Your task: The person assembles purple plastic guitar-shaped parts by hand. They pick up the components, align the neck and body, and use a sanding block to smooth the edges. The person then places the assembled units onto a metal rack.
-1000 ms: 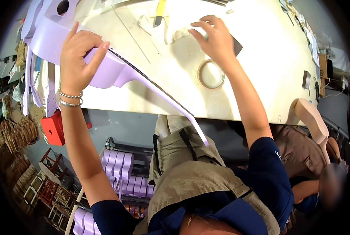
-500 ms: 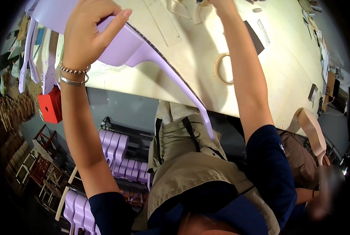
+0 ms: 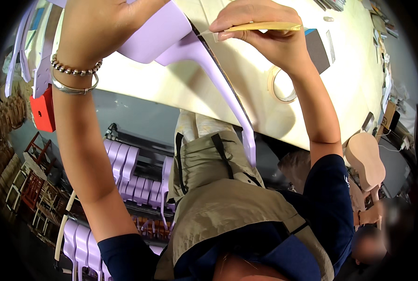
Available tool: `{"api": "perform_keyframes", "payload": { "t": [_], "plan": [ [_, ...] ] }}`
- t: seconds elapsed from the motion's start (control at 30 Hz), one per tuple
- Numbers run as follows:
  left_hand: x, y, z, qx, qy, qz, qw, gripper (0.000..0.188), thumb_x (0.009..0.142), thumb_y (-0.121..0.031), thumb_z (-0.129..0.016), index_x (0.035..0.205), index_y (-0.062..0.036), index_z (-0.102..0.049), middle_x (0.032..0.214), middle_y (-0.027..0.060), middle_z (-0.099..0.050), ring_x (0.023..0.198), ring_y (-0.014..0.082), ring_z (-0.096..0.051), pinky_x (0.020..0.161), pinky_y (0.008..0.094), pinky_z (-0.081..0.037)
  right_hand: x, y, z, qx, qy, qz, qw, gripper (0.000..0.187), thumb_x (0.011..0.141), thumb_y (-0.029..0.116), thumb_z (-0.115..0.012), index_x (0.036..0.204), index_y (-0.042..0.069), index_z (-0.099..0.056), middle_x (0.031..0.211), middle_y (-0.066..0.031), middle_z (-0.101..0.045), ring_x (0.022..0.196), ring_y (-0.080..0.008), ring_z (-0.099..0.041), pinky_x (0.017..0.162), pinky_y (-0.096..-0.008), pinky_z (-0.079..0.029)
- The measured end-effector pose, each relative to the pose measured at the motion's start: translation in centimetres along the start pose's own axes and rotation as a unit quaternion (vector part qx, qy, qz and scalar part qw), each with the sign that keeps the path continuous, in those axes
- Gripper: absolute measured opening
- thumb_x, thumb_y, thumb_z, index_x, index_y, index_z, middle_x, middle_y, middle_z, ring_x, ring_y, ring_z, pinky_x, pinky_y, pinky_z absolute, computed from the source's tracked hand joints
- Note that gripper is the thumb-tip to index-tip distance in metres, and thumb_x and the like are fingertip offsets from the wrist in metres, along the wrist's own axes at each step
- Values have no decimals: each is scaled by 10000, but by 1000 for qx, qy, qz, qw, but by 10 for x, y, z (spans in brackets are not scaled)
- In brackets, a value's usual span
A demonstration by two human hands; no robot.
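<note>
A lilac ukulele (image 3: 185, 52) lies tilted on its side, its slim neck reaching over the table edge toward my lap. The dark fretboard edge faces right. My left hand (image 3: 94, 30), with beaded and metal bracelets on its wrist, grips the body; its fingertips are cut off by the upper frame edge. Between thumb and fingers, my right hand (image 3: 270, 35) pinches a slender yellow-handled tool (image 3: 265, 26). The tool's thin, pale flat tip is close to the fretboard edge where neck and body join; whether it touches, I cannot tell.
On the pale table (image 3: 171, 89) lie a tape roll (image 3: 271, 84), a dark block (image 3: 317, 52) and a metal strip (image 3: 330, 47). Racked lilac ukuleles (image 3: 124, 164) stand below left, near a red box (image 3: 43, 112). Another person's hand (image 3: 370, 215) holds a bare-wood ukulele (image 3: 366, 161) at right.
My right hand has come from the far table edge down to the ukulele, bringing the yellow-handled tool into view. My left hand and the ukulele body have shifted slightly up and left in view.
</note>
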State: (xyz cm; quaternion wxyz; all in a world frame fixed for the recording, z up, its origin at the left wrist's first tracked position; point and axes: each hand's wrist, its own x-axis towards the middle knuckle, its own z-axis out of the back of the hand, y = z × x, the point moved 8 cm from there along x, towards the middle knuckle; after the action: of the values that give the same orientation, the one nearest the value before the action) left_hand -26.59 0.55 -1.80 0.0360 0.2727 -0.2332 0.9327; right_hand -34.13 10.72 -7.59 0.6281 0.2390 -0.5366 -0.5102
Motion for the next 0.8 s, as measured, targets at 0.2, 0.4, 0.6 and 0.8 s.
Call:
{"api": "perform_keyframes", "payload": {
  "t": [0.2, 0.4, 0.6, 0.8],
  "plan": [
    [-6, 3, 2, 2, 2, 8, 1000, 142, 720, -70, -626, 610, -20, -552, 595, 72, -542, 568, 219, -512, 696, 324, -417, 14, -7, -6, -14, 62, -22, 998, 98, 723, 56, -691, 812, 19, -672, 793, -67, -655, 764, -193, -616, 681, -274, -491],
    [-7, 0, 1, 29, -11, 14, 999, 150, 738, -92, -628, 618, -34, -559, 591, 49, -540, 563, 200, -513, 902, 400, -381, 16, -7, -7, 12, 57, -14, 998, 106, 729, 53, -685, 830, 24, -679, 804, -72, -654, 772, -192, -611, 689, -274, -485],
    [-9, 2, 0, 51, -8, 1, 999, 154, 751, -98, -623, 622, -41, -560, 588, 41, -533, 567, 197, -516, 985, 440, -328, 15, -12, -10, -10, 74, -38, 997, 102, 726, 64, -688, 825, 41, -685, 801, -66, -657, 768, -193, -616, 673, -272, -486],
    [-13, 18, -2, -11, -8, 59, 998, 158, 758, -100, -622, 628, -36, -559, 582, 42, -520, 557, 177, -498, 1001, 427, -312, 6, -6, -10, -61, 86, 4, 994, 85, 721, 72, -687, 805, 55, -686, 790, -63, -662, 738, -200, -626, 647, -270, -497]
  ]
}}
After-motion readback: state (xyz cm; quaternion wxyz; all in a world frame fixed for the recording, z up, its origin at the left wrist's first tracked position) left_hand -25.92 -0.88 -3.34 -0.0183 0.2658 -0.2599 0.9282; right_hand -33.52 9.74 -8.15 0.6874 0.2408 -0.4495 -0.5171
